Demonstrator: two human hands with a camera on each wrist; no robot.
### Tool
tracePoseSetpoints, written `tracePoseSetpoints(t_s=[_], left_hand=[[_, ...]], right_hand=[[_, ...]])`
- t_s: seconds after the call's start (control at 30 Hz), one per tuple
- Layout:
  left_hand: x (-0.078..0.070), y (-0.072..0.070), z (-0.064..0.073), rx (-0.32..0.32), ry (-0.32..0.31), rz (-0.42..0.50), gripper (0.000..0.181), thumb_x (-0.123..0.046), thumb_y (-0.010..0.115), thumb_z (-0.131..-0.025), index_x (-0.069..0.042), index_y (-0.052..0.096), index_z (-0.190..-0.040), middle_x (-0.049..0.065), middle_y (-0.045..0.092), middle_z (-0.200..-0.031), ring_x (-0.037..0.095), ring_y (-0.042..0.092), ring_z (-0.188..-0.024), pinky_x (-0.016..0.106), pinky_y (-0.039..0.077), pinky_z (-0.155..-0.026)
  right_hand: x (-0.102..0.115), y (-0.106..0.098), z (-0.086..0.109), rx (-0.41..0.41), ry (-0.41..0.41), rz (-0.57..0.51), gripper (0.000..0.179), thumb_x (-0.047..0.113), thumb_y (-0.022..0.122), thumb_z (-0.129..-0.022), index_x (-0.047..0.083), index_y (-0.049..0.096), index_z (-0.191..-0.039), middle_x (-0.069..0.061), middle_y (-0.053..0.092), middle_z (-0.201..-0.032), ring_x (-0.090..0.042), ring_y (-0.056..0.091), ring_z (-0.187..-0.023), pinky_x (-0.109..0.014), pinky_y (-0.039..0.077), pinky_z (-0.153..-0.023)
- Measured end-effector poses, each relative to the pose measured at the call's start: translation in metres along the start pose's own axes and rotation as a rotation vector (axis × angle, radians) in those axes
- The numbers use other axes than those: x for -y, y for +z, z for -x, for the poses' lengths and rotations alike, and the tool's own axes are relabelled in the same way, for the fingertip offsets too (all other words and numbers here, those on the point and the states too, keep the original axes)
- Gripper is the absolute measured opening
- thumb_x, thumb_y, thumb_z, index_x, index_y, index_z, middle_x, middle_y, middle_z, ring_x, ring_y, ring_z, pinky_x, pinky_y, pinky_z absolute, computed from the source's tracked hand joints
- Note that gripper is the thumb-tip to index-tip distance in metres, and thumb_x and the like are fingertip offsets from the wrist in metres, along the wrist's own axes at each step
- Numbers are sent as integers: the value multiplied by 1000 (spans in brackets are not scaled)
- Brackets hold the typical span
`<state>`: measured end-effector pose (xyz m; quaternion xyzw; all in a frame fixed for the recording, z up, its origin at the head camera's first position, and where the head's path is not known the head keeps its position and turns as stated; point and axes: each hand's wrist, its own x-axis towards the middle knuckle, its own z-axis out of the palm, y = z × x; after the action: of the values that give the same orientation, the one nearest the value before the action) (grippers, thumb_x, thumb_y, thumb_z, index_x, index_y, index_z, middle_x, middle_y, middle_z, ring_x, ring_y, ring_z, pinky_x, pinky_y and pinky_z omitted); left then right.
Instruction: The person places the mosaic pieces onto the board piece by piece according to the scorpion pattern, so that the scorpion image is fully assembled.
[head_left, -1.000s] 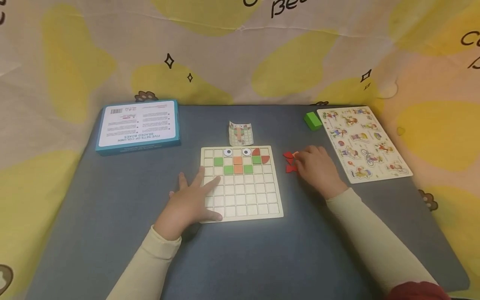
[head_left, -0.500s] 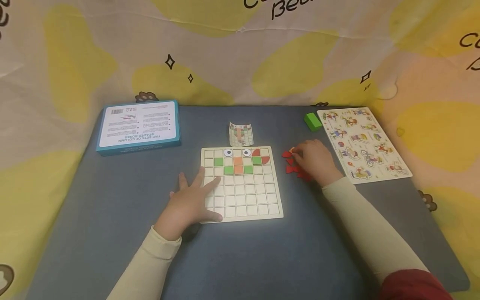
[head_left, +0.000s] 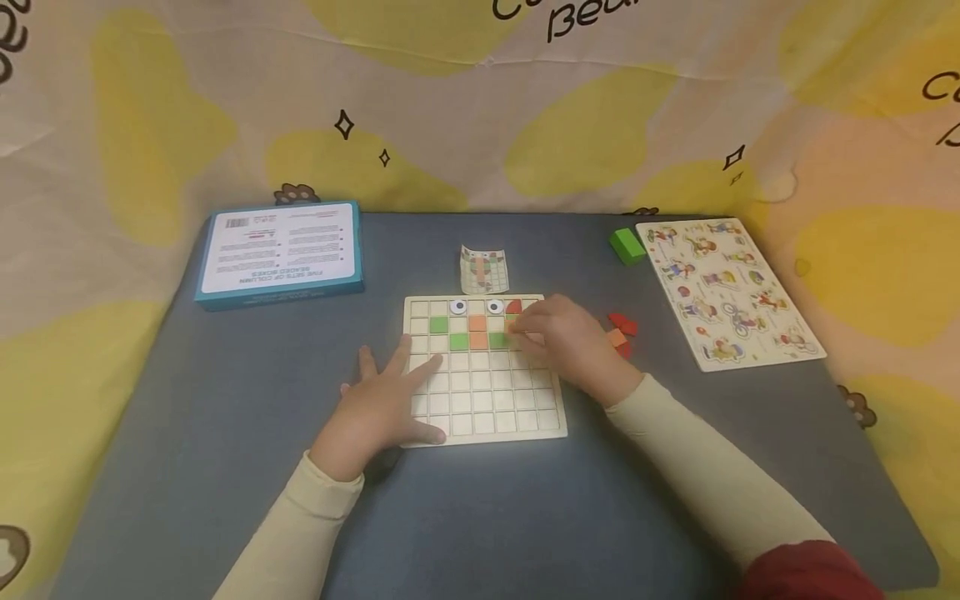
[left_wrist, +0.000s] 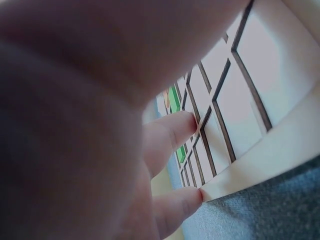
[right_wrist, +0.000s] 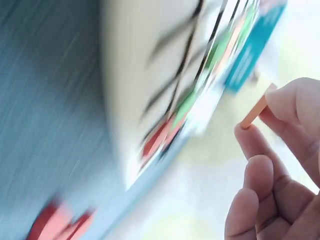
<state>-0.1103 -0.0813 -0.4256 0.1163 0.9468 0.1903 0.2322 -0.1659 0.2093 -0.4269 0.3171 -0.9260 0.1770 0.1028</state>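
My left hand (head_left: 375, 408) rests with spread, straight fingers on the left edge of a pale wooden grid board (head_left: 505, 422). In the left wrist view two fingertips touch its rim and cells. Over the board's upper right, my right hand (head_left: 573, 350) pinches a thin orange square tile (right_wrist: 258, 111) between thumb and finger. In the grid lie two round eye tiles (head_left: 458, 307), several green tiles (head_left: 438, 325), two orange tiles (head_left: 477, 322) and a red quarter-round tile (head_left: 513, 307). My right hand hides some upper-right cells in the head view.
A small curled pattern card (head_left: 483, 272) stands behind the board. Right of it lie loose red pieces (head_left: 622, 322) with an orange tile (head_left: 617, 337). Farther back are a green block (head_left: 627, 247) and a picture puzzle board (head_left: 731, 292). A blue box (head_left: 281, 250) lies back left.
My right hand has picked an orange tile from the loose pieces and carried it left over the board. More red pieces show at the right. My left hand has stayed put.
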Motion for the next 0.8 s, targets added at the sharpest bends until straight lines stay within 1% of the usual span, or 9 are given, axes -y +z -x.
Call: tracePoseSetpoints(t_s=[0.1, 0.17, 0.27, 0.37, 0.47, 0.53, 0.6, 0.7, 0.8], left_hand=[[0, 0, -1, 7, -4, -5, 111, -50, 95, -73, -28, 39, -166, 17, 3, -177, 69, -6, -149, 89, 20, -103], [0, 0, -1, 10, -6, -11, 112, -51, 95, -73, -29, 38, -166, 17, 3, -177, 69, -5, -149, 89, 20, -103], [1, 1, -1, 9, -5, -17, 112, -52, 95, -73, -29, 38, -166, 17, 3, -177, 69, -5, -149, 89, 21, -102], [1, 1, -1, 6, -1, -21, 112, -53, 95, -73, -30, 38, -167, 17, 3, -177, 69, -4, -149, 89, 22, -102], [2, 2, -1, 2, 3, -21, 112, -52, 95, -73, -30, 38, -166, 17, 3, -177, 70, -4, -149, 89, 22, -101], [2, 2, -1, 1, 6, -20, 112, -52, 95, -73, -30, 38, -166, 17, 3, -177, 70, -4, -149, 89, 23, -101], [2, 2, -2, -1, 7, -16, 112, -52, 95, -73, -29, 38, -166, 17, 3, -177, 70, -4, -149, 90, 23, -101], [2, 2, -2, -2, 7, -15, 112, -52, 95, -73, -29, 38, -167, 17, 3, -177, 69, -5, -149, 90, 22, -101], [1, 2, -2, -4, 9, -18, 113, -52, 95, -72, -29, 38, -167, 18, 3, -177, 69, -5, -149, 90, 22, -101]], right_hand=[[23, 10, -4, 35, -99, 21, 14, 15, 86, -90, 11, 86, -104, -3, 78, -98, -24, 70, -93, -39, 55, -86], [32, 15, -6, 68, -140, 34, 12, 14, 85, -91, 11, 86, -103, -3, 78, -99, -23, 70, -95, -39, 55, -88], [39, 20, -7, 114, -157, 68, 12, 15, 83, -93, 12, 86, -105, -3, 77, -102, -23, 69, -97, -39, 54, -90], [40, 23, -7, 156, -172, 113, 11, 15, 83, -94, 14, 86, -105, -2, 75, -102, -23, 68, -98, -37, 54, -90], [38, 26, -6, 195, -173, 122, 11, 16, 82, -94, 16, 86, -105, 0, 74, -103, -21, 66, -99, -36, 53, -90], [36, 28, -4, 209, -165, 104, 12, 16, 81, -95, 16, 85, -106, 0, 73, -104, -21, 66, -99, -36, 53, -90], [34, 29, -3, 214, -141, 68, 12, 17, 78, -98, 15, 85, -107, 0, 72, -105, -20, 65, -99, -36, 53, -89], [32, 29, -2, 212, -120, 9, 14, 15, 76, -98, 15, 85, -109, -1, 71, -107, -21, 64, -100, -36, 53, -90], [28, 27, 0, 228, -99, -37, 19, 14, 73, -98, 16, 84, -113, -2, 70, -111, -21, 62, -105, -38, 52, -91]])
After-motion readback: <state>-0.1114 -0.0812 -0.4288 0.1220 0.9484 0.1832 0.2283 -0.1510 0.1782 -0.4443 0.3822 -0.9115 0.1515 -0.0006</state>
